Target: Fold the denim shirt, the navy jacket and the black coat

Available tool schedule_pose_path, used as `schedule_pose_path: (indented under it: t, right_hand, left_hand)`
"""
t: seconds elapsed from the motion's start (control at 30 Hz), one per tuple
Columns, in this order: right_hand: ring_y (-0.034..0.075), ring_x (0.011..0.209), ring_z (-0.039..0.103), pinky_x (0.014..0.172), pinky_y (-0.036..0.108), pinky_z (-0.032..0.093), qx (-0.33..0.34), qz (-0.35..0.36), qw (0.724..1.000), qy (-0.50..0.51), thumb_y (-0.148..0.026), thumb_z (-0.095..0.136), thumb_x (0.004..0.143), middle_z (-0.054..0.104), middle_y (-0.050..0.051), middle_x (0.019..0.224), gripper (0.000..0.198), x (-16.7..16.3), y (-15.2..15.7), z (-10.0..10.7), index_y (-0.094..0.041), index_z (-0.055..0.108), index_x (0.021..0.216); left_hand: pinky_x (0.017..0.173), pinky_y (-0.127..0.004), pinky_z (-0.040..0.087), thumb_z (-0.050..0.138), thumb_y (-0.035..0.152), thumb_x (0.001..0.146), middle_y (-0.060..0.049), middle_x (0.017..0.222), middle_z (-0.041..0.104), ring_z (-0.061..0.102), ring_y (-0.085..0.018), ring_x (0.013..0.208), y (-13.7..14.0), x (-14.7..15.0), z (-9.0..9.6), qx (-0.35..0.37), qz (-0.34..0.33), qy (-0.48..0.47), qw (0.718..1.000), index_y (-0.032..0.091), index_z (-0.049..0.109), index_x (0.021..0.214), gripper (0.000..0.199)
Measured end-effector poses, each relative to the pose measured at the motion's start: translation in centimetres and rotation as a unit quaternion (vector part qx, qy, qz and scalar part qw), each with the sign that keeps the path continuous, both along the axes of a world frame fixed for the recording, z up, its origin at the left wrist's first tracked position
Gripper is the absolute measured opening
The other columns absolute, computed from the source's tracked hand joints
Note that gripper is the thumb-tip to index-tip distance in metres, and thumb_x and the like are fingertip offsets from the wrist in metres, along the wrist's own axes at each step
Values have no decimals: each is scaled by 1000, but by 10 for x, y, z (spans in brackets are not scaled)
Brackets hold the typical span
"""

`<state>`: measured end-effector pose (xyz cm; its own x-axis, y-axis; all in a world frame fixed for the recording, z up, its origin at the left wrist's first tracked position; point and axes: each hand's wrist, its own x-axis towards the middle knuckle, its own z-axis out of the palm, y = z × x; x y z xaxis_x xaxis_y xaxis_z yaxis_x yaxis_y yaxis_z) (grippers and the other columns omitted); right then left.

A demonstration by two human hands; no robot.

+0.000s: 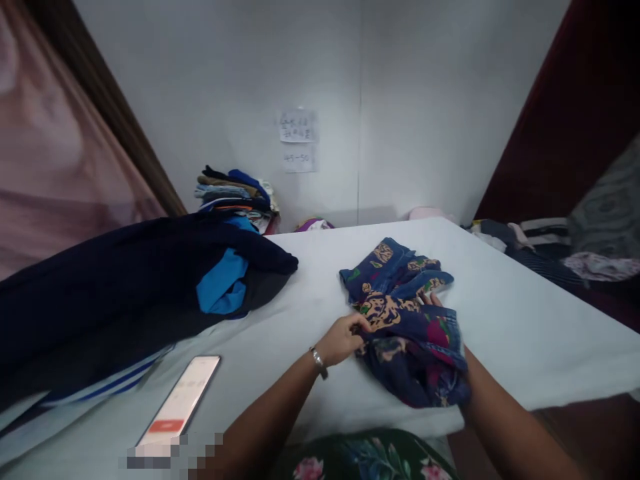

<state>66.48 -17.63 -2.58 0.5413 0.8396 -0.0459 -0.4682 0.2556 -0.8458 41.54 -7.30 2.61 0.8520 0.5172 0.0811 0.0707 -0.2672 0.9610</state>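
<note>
Left hand (343, 340) pinched shut on the left edge of a patterned blue garment (387, 313). Right hand (430, 299) mostly hidden by the cloth, fingers showing — grip cannot be told. Garment lies bunched on the white-covered table (520, 333), near its front edge. Leftward: lit phone (183, 397), dark clothing (125, 280) — folded stack (235, 192) by the wall.

wristband (319, 362): silvery, left wrist | garment (367, 450): dark green, pink flowers (bluish leaves too) | forearms (277, 403): bare
</note>
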Motion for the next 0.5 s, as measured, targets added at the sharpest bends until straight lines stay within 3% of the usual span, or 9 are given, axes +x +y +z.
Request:
schedule_pose_path:
  t: [0.07,0.2,0.27,0.37,0.43,0.5]
  right_hand:
    - [23,103,64,89,38,52,-7,-5,998,54,-54,62,76,68,0,108,30,10,6,-3,-36,62,100]
    - [23,83,69,80,43,56,-34,44,989,137,-55,60,77,71,2,86,32,29,13,-7,-29,60,96]
    - [24,79,70,74,41,57,-57,70,987,136,-54,59,78,71,4,81,33,33,19,-11,-25,61,93]
    - [25,69,69,65,39,58,-91,93,984,121,-47,61,78,71,6,73,27,37,30,-19,-21,61,87]
    - [23,59,68,60,37,57,-85,79,988,101,-38,64,75,69,4,67,20,39,37,-25,-20,59,84]
    - [21,52,65,55,34,56,-65,58,993,83,-30,66,72,68,1,62,18,40,41,-29,-21,58,85]
  left_hand:
    - [53,-21,38,58,18,70,4,66,53,49,-9,57,-7,-6,9,-46,43,2,998,17,57,77,8]
    - [58,-23,43,62,37,75,3,68,56,54,-11,60,-1,-7,12,-66,125,-6,990,18,56,83,21]
    - [65,-26,47,60,41,76,-2,84,62,59,-14,69,15,0,10,-17,171,10,985,18,58,95,30]
    - [77,-32,48,58,43,79,-10,113,59,62,-18,80,48,17,9,148,245,96,953,19,58,110,40]
    - [85,-34,46,61,45,77,-13,128,53,62,-22,93,68,32,9,218,251,162,929,18,55,119,50]
    - [88,-34,44,67,48,71,-15,132,51,59,-26,105,82,50,6,221,228,207,925,18,54,121,59]
